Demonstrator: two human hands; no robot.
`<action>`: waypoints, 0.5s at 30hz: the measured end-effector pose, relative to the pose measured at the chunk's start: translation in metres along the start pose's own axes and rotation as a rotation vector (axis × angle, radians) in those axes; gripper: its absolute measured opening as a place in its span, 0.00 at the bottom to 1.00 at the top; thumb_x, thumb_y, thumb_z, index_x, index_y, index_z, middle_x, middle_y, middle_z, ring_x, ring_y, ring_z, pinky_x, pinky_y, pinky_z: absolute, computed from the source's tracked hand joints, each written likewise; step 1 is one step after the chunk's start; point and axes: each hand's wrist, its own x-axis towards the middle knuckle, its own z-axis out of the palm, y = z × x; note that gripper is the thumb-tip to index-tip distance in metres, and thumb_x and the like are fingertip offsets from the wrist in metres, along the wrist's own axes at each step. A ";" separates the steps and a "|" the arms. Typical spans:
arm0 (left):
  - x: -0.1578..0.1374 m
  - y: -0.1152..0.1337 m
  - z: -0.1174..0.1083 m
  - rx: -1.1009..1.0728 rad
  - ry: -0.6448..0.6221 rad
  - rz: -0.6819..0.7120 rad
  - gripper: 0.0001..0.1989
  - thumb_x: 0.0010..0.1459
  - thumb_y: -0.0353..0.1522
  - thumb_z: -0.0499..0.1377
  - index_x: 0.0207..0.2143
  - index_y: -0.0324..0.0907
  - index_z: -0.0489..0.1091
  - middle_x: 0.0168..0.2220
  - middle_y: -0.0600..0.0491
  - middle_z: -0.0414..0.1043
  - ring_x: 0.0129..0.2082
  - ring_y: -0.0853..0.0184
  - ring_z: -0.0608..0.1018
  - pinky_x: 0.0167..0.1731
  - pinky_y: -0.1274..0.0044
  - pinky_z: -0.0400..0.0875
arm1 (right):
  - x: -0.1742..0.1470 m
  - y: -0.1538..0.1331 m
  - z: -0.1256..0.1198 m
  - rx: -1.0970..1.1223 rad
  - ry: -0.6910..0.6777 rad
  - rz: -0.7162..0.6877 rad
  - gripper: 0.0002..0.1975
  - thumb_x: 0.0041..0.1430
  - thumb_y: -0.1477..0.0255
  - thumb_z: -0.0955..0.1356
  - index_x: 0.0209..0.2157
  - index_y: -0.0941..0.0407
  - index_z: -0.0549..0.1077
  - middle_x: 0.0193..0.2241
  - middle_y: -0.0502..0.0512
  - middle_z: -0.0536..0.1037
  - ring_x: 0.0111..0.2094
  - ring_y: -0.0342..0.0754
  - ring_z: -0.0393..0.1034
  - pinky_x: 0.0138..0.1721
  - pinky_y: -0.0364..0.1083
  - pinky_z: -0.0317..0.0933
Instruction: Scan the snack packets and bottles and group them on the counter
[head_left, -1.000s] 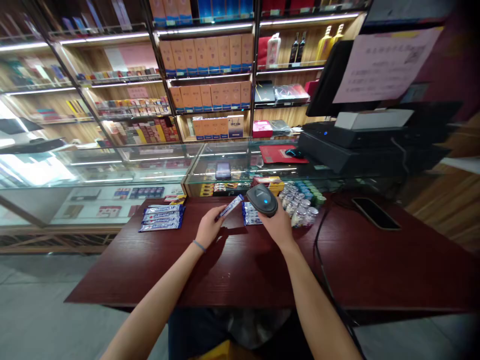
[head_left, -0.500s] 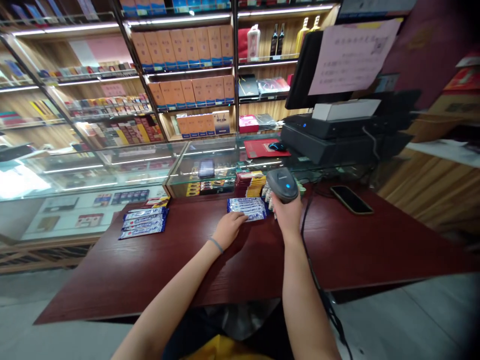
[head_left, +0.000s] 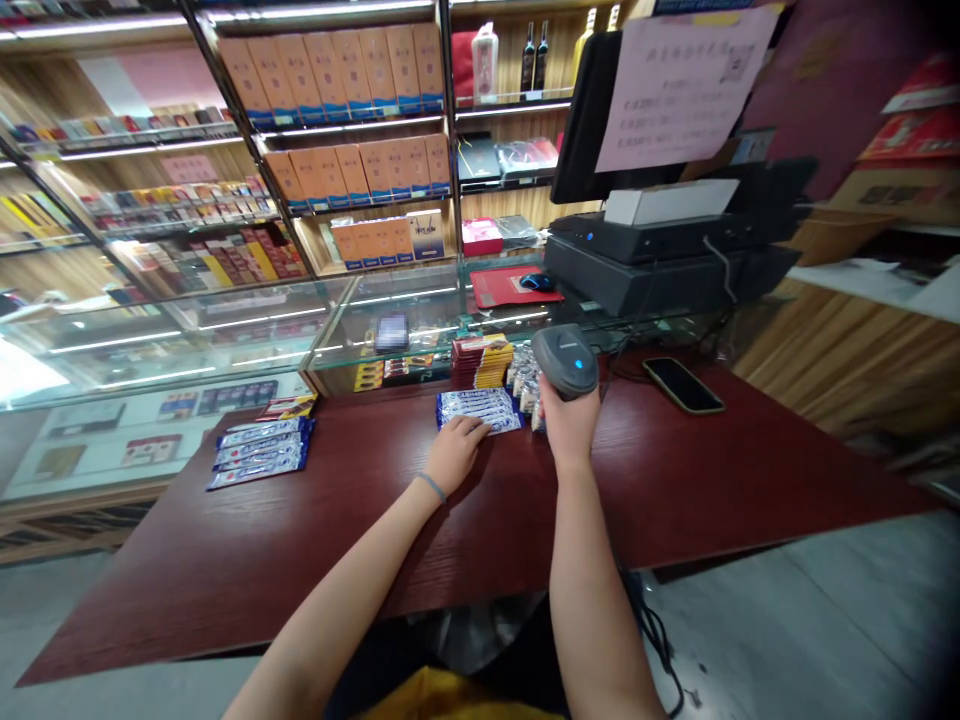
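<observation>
With the right hand [head_left: 571, 428] closed around the barcode scanner [head_left: 564, 360], the left hand [head_left: 454, 453], touching the blue-and-white packets [head_left: 480, 404] (I can't tell if pinching), should press softly.

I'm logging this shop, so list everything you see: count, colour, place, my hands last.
Table: one, reddish brown, foreground
Scanner: one, dark grey, above table
Middle packets: several, blue and white, table centre
Left packets: several, blue and white, table's left
Stacked packs: several, red and yellow, behind middle packets
Small containers: several, pale, partly behind scanner
Phone: one, black, table's right
Glass display: count unclear, clear, behind table
Mat: one, red, on glass display
Mouse: one, dark, on mat
Monitor: one, black, right rear
Paper: one, pink, over monitor
Box: one, white, below monitor
Orange boxes: many, orange and blue, rear shelves
Other stock: many, mixed, rear shelves
Left hand: one, bare, touching middle packets
Right hand: one, bare, around scanner
</observation>
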 end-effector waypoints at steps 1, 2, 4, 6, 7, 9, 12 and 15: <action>0.000 0.000 0.000 0.002 0.001 0.003 0.22 0.60 0.21 0.54 0.56 0.43 0.70 0.52 0.47 0.73 0.52 0.59 0.71 0.56 0.65 0.69 | 0.000 0.000 0.000 0.005 -0.002 0.000 0.30 0.50 0.58 0.71 0.51 0.59 0.69 0.35 0.61 0.80 0.38 0.57 0.77 0.35 0.52 0.71; 0.000 0.000 -0.001 0.004 0.003 0.005 0.23 0.60 0.21 0.54 0.55 0.43 0.70 0.52 0.48 0.73 0.52 0.59 0.71 0.57 0.65 0.69 | -0.001 -0.001 0.000 0.010 -0.002 -0.001 0.29 0.50 0.57 0.71 0.51 0.59 0.69 0.35 0.61 0.80 0.38 0.57 0.77 0.35 0.52 0.70; 0.000 0.000 -0.001 0.005 0.012 0.003 0.22 0.59 0.20 0.54 0.55 0.43 0.70 0.52 0.48 0.73 0.53 0.59 0.71 0.57 0.64 0.68 | -0.001 -0.001 0.000 0.014 -0.002 -0.007 0.28 0.50 0.57 0.71 0.49 0.59 0.69 0.35 0.61 0.80 0.38 0.57 0.77 0.36 0.52 0.70; 0.001 0.001 -0.001 -0.001 0.021 -0.003 0.21 0.60 0.21 0.55 0.55 0.43 0.70 0.51 0.47 0.73 0.52 0.59 0.71 0.56 0.64 0.69 | -0.001 -0.001 0.000 0.010 -0.001 -0.016 0.27 0.50 0.57 0.71 0.48 0.59 0.70 0.35 0.62 0.80 0.40 0.57 0.77 0.37 0.52 0.70; 0.001 0.001 -0.001 -0.005 0.025 -0.005 0.20 0.61 0.22 0.54 0.55 0.43 0.70 0.51 0.47 0.73 0.52 0.59 0.71 0.56 0.65 0.69 | -0.001 -0.001 0.000 0.008 0.000 -0.018 0.27 0.50 0.58 0.71 0.48 0.59 0.70 0.36 0.62 0.80 0.40 0.57 0.77 0.37 0.53 0.70; 0.001 0.001 -0.001 -0.010 0.036 -0.009 0.18 0.64 0.24 0.53 0.54 0.43 0.70 0.51 0.47 0.73 0.51 0.59 0.72 0.56 0.65 0.69 | -0.001 -0.002 0.001 0.007 -0.003 -0.020 0.27 0.50 0.58 0.72 0.48 0.59 0.70 0.36 0.62 0.80 0.40 0.58 0.77 0.38 0.53 0.70; 0.001 0.001 0.000 -0.009 0.051 -0.013 0.16 0.66 0.27 0.52 0.54 0.43 0.71 0.51 0.47 0.73 0.51 0.60 0.72 0.55 0.65 0.70 | -0.002 -0.004 0.001 0.015 -0.014 -0.022 0.28 0.50 0.58 0.72 0.49 0.59 0.69 0.37 0.62 0.80 0.40 0.57 0.77 0.38 0.53 0.70; 0.000 0.001 -0.003 -0.008 0.061 -0.017 0.15 0.67 0.30 0.54 0.55 0.43 0.70 0.52 0.46 0.73 0.52 0.59 0.72 0.56 0.64 0.69 | -0.004 -0.009 0.002 0.005 -0.036 -0.037 0.28 0.51 0.59 0.71 0.50 0.59 0.69 0.36 0.62 0.80 0.39 0.57 0.77 0.37 0.53 0.70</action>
